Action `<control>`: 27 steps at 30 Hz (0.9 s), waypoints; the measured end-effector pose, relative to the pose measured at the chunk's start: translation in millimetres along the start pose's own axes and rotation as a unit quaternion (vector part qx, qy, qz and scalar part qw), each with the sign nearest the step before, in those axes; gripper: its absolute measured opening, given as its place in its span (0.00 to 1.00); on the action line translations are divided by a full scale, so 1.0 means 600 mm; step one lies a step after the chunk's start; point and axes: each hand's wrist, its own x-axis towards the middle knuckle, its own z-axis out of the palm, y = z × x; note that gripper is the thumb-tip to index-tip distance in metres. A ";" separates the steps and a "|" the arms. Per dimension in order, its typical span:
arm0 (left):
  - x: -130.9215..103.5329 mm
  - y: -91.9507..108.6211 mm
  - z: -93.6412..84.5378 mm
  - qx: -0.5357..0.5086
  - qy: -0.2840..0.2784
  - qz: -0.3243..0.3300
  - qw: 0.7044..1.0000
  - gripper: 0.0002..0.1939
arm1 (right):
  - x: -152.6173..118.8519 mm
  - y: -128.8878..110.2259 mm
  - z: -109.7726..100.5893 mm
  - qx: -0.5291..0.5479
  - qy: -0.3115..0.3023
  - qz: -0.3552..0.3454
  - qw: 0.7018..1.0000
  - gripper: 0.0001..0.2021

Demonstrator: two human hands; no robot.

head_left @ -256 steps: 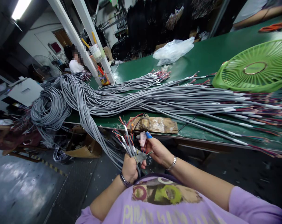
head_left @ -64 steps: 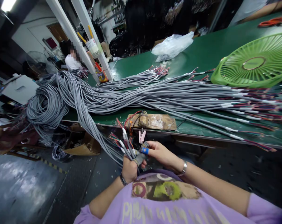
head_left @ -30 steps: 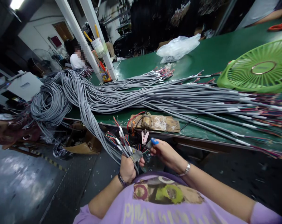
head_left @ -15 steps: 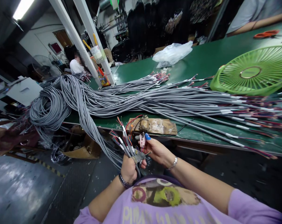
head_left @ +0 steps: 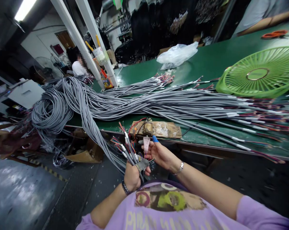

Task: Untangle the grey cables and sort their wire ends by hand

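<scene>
My left hand (head_left: 132, 176) is closed round a bundle of grey cables (head_left: 129, 152) whose stripped ends fan out in thin coloured wires. A grey wrap (head_left: 142, 164) covers one of its fingers. Just to the right, my right hand (head_left: 162, 156) holds a small pink clip (head_left: 146, 144) at its fingers, close to the cable ends. Its thumb, with a blue cover (head_left: 155, 139) on the tip, is raised beside the clip. Thin wires show below the clip, but whether it grips them I cannot tell.
Many grey cables (head_left: 125, 105) lie across the green table (head_left: 206, 67). A stained wooden block (head_left: 167, 129) sits at its near edge. Farther back are a green fan cover (head_left: 256, 74), a plastic bag (head_left: 177, 56) and orange scissors (head_left: 275, 34). A person's arm (head_left: 266, 24) rests at far right.
The pink clip has turned in my right hand and shows a different side. My right thumb has moved slightly right, away from the clip. My left hand keeps its hold on the cables.
</scene>
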 end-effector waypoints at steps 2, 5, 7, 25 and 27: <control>-0.002 0.000 -0.001 0.003 0.010 0.008 1.000 0.12 | -0.004 -0.002 0.004 -0.011 0.002 -0.020 1.000 0.15; -0.002 0.003 0.002 0.000 0.031 0.010 0.999 0.13 | -0.006 0.000 0.009 -0.041 0.018 -0.066 0.997 0.13; 0.000 0.007 0.004 -0.003 0.034 0.010 0.999 0.13 | -0.006 0.002 0.009 -0.072 0.028 -0.090 0.993 0.15; 0.012 0.001 0.013 -0.002 0.026 0.001 1.000 0.11 | 0.013 0.016 0.009 -0.039 0.006 -0.103 0.994 0.24; 0.012 0.000 0.014 -0.002 0.024 0.001 1.000 0.11 | 0.013 0.016 0.007 -0.060 -0.007 -0.095 0.994 0.25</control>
